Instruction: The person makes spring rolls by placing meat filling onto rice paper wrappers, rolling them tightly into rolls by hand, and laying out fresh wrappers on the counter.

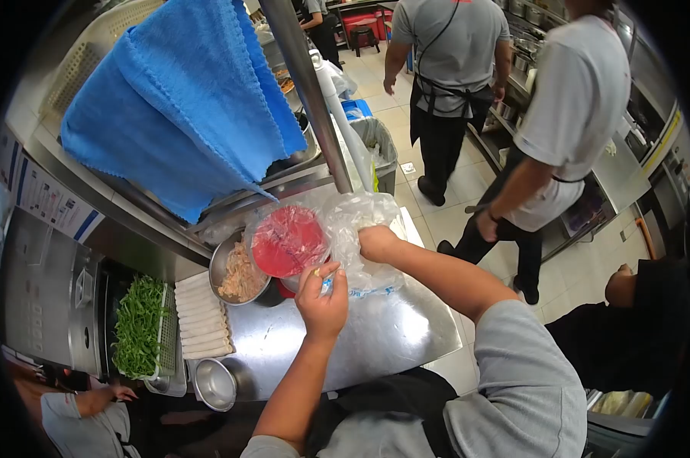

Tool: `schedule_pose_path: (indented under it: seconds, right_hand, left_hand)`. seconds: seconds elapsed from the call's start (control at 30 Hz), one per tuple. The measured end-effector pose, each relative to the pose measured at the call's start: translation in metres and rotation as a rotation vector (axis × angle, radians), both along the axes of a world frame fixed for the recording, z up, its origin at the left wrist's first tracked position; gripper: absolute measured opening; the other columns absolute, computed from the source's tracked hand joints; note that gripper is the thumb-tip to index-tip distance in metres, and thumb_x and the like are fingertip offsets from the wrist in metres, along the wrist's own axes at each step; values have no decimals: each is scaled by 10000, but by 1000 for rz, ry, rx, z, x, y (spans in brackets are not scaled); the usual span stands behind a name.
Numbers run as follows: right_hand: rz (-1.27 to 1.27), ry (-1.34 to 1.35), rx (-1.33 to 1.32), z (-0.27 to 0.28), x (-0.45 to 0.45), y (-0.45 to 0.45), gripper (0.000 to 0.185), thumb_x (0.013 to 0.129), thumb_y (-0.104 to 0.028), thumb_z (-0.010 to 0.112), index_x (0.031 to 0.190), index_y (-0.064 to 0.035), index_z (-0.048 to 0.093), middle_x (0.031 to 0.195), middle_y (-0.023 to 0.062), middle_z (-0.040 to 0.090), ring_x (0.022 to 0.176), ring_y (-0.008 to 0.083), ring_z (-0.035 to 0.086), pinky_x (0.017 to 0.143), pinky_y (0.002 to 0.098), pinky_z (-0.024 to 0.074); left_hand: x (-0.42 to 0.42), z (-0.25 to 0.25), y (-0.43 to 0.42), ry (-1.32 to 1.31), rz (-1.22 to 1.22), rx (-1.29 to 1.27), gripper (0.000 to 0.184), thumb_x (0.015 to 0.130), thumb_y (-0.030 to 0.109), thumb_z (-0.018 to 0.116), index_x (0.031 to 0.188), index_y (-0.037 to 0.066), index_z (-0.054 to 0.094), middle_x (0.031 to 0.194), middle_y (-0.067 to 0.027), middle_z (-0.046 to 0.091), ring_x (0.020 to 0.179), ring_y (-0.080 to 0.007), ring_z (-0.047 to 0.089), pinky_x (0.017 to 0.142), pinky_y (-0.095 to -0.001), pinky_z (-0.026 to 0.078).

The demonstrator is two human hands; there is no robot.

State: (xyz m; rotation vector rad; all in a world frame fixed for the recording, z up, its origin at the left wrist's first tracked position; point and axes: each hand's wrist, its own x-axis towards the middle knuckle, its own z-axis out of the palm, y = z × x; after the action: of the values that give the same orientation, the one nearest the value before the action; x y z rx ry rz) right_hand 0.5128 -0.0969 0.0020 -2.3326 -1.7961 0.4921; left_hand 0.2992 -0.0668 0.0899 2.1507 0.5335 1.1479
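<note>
My right hand (378, 244) is closed in the crumpled clear plastic bags (353, 221) at the back of the steel table; what its fingers grip is hidden. Fingers curled, my left hand (322, 300) is raised before the red-filled round container (290, 240), with a small pale bit at its fingertips. That container is wrapped in clear plastic. Left of it, a metal bowl (217, 263) holds a pale orange shredded filling (240, 276). Pale rolls (201, 317) lie in a stacked row farther left.
Chopped greens (139, 327) fill a basket at the left, near an empty metal bowl (215, 384). A blue cloth (181, 99) hangs beside a metal post (307, 91). Two people stand in the aisle beyond the table; others are at the lower left and right edge.
</note>
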Motion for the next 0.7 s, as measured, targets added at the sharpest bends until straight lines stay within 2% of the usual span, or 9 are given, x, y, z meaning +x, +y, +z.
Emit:
schedule_pose_path:
  seconds: [0.1,0.13,0.2,0.3,0.37,0.47,0.5,0.6,0.7]
  right_hand:
    - [-212,-2,523,5,5,10,214,860,-140,570,848,-45,762,917,160,748,960,372,722,823,461,579]
    - [43,-167,448,14,12,9,227,852,-143,561,838,-34,760,968,194,748,915,402,722,815,483,576]
    - [-64,-7,122,21,6,11,234,852,-156,554,847,-53,764,962,212,743,887,415,716,805,516,563]
    - [-310,125,537,68,12,10,282,904,-235,559,900,-33,755,952,225,730,905,424,704,841,512,557]
    - [-211,305,468,90,19,0,303,915,-270,583,910,-17,749,954,233,719,922,426,694,852,486,557]
    - [-237,151,246,79,40,7,295,910,-265,603,935,-10,748,956,239,718,929,421,691,862,475,548]
    - [-246,280,457,83,41,1,310,903,-275,605,954,-4,746,952,249,723,938,416,694,878,468,542]
    - [-230,549,389,83,42,-6,325,904,-270,591,991,7,737,984,257,726,968,423,693,898,471,535]
    - [-216,304,427,78,36,-1,319,889,-241,596,1012,23,723,1023,262,722,1003,432,684,909,471,531]
  left_hand:
    - [-8,-4,5,-33,41,1,114,871,43,736,973,-7,731,927,-138,708,877,-305,686,798,-383,537]
    - [-10,-2,7,-25,59,-13,114,871,43,736,973,-7,731,927,-138,708,877,-305,686,798,-383,537]
    - [-13,-1,8,33,63,-21,113,866,38,743,970,-5,733,924,-139,704,872,-303,683,802,-379,535]
    - [-15,0,15,-4,115,21,110,862,36,750,962,-7,735,915,-133,699,861,-299,680,801,-375,534]
    - [-15,1,17,-14,125,-35,111,861,35,750,962,-7,735,910,-131,695,853,-295,676,801,-371,532]
    - [-15,5,21,15,109,69,154,843,21,746,995,2,734,935,-133,687,849,-293,673,791,-381,536]
    - [-18,3,28,14,108,64,154,843,21,746,995,2,734,935,-133,687,849,-293,673,791,-381,536]
    - [-26,3,37,386,239,236,270,786,6,725,1055,14,716,1085,-149,661,1035,-338,648,902,-432,525]
    - [-3,51,2,63,113,423,282,793,21,710,1072,55,731,1157,-183,651,1123,-337,627,1006,-427,496]
